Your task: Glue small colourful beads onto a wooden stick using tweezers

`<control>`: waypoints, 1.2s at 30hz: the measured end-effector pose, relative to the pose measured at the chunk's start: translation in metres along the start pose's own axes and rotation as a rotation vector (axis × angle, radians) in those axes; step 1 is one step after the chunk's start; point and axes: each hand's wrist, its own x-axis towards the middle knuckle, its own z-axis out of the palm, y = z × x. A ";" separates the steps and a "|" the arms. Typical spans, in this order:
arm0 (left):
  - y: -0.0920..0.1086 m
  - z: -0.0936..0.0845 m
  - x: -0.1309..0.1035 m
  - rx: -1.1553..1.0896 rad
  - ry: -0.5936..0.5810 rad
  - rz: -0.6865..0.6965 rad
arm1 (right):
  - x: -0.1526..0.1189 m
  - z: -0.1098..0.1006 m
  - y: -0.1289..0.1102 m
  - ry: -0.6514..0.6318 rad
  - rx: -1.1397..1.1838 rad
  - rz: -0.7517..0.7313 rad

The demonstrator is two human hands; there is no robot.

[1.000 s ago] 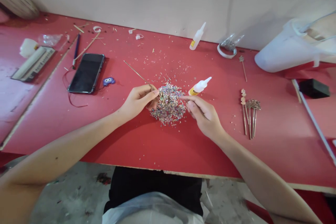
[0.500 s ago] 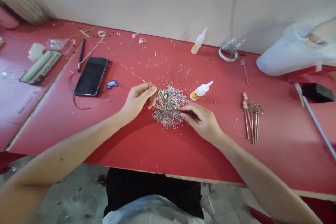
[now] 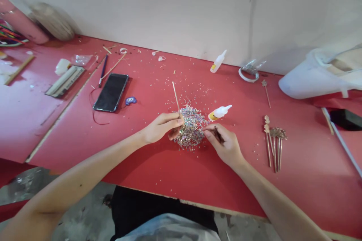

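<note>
A heap of small glittery chips (image 3: pixel 190 135) lies on the red table between my hands. My left hand (image 3: pixel 163 126), at the heap's left edge, pinches a thin hair stick (image 3: pixel 175 96). The shaft points up and away from me; its other end is over the chips and hard to make out against them. At the heap's right edge my right hand (image 3: pixel 224 141) is closed, thumb and index fingertips together. Whatever is between those fingertips is too small to name. Just beyond that hand a glue bottle (image 3: pixel 219 113) with a yellow label lies tilted.
Another glue bottle (image 3: pixel 218 62) stands near the wall, beside a roll of tape (image 3: pixel 249 74). Several decorated hair sticks (image 3: pixel 274 145) lie at the right, near a white bucket (image 3: pixel 305 77). At the left are a phone (image 3: pixel 111 92), a purple charm (image 3: pixel 130 100) and a pencil (image 3: pixel 103 69).
The hair stick in my left hand has swung from leaning left to nearly straight away from me. My right hand remains at the heap's right edge. The camera view has shifted.
</note>
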 end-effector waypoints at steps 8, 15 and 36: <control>0.009 0.014 0.018 0.076 -0.063 -0.035 | -0.010 0.004 -0.013 -0.180 0.188 0.026; 0.016 0.012 0.003 0.025 -0.427 -0.070 | -0.011 0.016 -0.018 -0.183 0.454 0.111; -0.002 0.011 0.003 0.095 0.090 0.136 | -0.010 0.022 -0.029 0.393 0.615 0.076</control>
